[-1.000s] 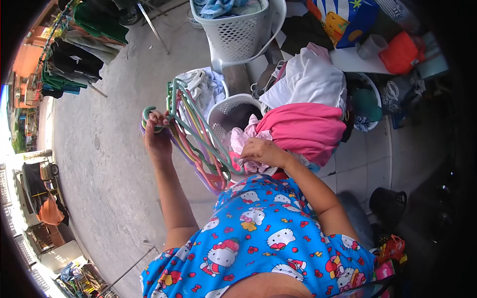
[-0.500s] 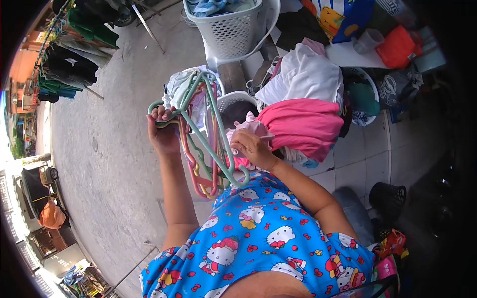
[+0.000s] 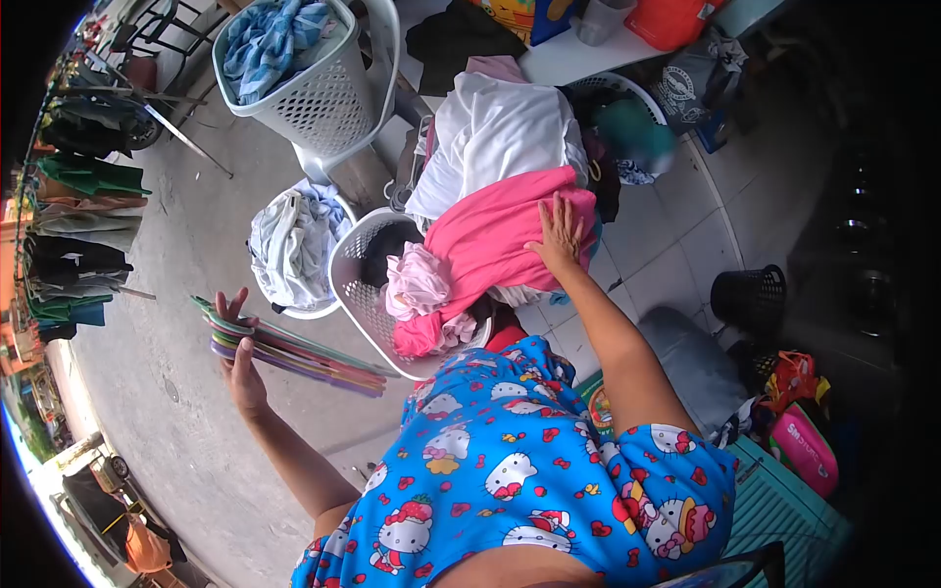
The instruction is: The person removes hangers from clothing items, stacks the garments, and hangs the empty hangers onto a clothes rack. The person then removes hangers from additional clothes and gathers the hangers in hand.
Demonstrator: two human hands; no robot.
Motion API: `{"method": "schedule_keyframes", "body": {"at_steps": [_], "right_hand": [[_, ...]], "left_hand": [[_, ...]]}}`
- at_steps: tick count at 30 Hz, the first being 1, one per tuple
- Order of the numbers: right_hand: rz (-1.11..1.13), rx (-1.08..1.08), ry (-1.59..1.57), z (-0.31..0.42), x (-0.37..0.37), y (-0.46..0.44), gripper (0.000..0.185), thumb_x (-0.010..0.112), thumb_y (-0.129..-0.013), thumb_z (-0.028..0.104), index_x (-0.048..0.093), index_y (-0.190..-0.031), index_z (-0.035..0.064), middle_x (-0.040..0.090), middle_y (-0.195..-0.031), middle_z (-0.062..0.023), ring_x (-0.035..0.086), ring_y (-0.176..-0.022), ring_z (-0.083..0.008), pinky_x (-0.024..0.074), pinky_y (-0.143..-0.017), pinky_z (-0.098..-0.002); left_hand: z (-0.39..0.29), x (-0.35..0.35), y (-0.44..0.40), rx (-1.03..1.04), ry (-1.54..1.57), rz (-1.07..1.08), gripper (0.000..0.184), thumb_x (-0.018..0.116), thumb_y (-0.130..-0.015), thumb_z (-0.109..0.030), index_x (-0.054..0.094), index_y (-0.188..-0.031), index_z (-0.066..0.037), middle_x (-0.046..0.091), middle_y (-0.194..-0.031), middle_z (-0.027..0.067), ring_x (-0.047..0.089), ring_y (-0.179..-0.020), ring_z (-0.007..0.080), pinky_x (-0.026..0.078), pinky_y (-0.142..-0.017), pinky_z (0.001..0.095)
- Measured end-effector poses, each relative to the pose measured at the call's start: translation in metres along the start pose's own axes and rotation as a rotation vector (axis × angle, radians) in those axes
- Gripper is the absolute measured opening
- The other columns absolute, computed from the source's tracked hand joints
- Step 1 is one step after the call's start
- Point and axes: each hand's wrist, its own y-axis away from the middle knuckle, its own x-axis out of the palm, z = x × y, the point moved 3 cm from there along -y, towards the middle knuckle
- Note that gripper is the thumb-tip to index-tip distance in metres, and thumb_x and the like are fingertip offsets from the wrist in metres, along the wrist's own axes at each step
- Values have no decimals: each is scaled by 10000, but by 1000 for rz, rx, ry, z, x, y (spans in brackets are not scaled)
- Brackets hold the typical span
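Several coloured plastic hangers (image 3: 304, 358), seen nearly edge-on, are in my left hand (image 3: 239, 358), its fingers around their hook ends. My right hand (image 3: 561, 238) lies with fingers spread on a bright pink cloth (image 3: 490, 235). That cloth covers part of a heap with a white cloth (image 3: 505, 132) behind it. Beside the pink cloth, a crumpled light pink garment (image 3: 418, 281) rests at the top of a white perforated basket (image 3: 355, 279). Dark cloth shows inside this basket.
A basket (image 3: 304, 108) of blue clothes stands on a white chair (image 3: 387, 88). A tub of pale laundry (image 3: 294, 245) is on the floor. Clothes hang on a line (image 3: 74, 250) at far left. A black bin (image 3: 750, 296) stands at right.
My right hand has left the light pink garment and moved right onto the bright pink cloth. The hangers have swung lower and left in my left hand. The view has shifted right.
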Motion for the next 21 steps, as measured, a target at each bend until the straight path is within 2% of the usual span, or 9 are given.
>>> {"method": "schedule_keyframes", "body": {"at_steps": [2, 5, 6, 8, 11, 12, 15, 17, 21], "right_hand": [[152, -20, 13, -13, 8, -13, 477, 641, -760, 283, 472, -1186, 150, 343, -1330, -110, 305, -1243, -307, 313, -954, -564], [114, -95, 36, -8, 33, -25, 354, 641, -755, 252, 496, -1057, 139, 466, -1170, -80, 418, -1135, -284, 353, -899, -529], [-29, -85, -43, 6, 24, -18, 247, 591, -798, 231, 488, -976, 95, 531, -1003, -104, 510, -986, -297, 406, -825, -488], [-221, -119, -430, 34, 8, -3, 216, 551, -827, 196, 461, -929, 29, 549, -885, -188, 547, -830, -376, 442, -722, -443], [30, -128, -946, 103, -29, 32, 237, 535, -873, 218, 434, -876, 4, 547, -765, -217, 546, -778, -412, 429, -657, -444], [105, -159, -1167, 129, -46, 44, 240, 523, -889, 233, 436, -871, 10, 535, -743, -232, 545, -779, -415, 421, -646, -442], [313, -174, -1246, 181, -33, 62, 271, 466, -922, 277, 473, -963, 9, 540, -851, -236, 559, -806, -388, 420, -677, -414], [285, -173, -1430, 190, -35, 56, 302, 447, -930, 294, 485, -980, -1, 561, -891, -218, 573, -850, -354, 433, -716, -389], [135, -125, -1034, 144, 18, 32, 174, 524, -860, 177, 486, -875, 7, 555, -849, -166, 553, -842, -335, 425, -764, -387]], "left_hand": [[13, 5, 3, -102, -39, -12, 730, 604, -751, -294, 308, -1375, -58, 458, -1299, 113, 499, -1034, 181, 348, -946, 336], [28, 12, 14, -202, -53, -49, 681, 603, -786, -236, 309, -1375, -62, 503, -1249, 114, 543, -958, 197, 379, -915, 339], [34, 12, 19, -215, -74, -49, 663, 594, -797, -218, 309, -1375, -65, 515, -1228, 106, 546, -937, 191, 386, -899, 333], [48, 10, 31, -259, -114, -55, 640, 582, -812, -196, 309, -1376, -70, 531, -1198, 94, 543, -918, 178, 393, -878, 323], [73, 9, 43, -325, -137, -57, 619, 569, -827, -203, 313, -1375, -74, 543, -1174, 83, 517, -918, 156, 383, -870, 310], [82, 9, 46, -324, -115, -65, 608, 562, -835, -217, 317, -1373, -75, 546, -1170, 80, 502, -915, 148, 373, -873, 305], [118, -2, 55, -325, 42, -104, 604, 546, -833, -227, 320, -1369, -65, 517, -1225, 103, 497, -1000, 162, 350, -920, 310], [133, -7, 59, -332, 190, -134, 597, 537, -837, -238, 324, -1365, -57, 498, -1254, 115, 495, -1013, 170, 343, -934, 315], [135, -1, 60, -333, 346, -59, 585, 535, -837, -247, 341, -1355, -58, 487, -1266, 115, 486, -1012, 145, 315, -950, 299]]}}
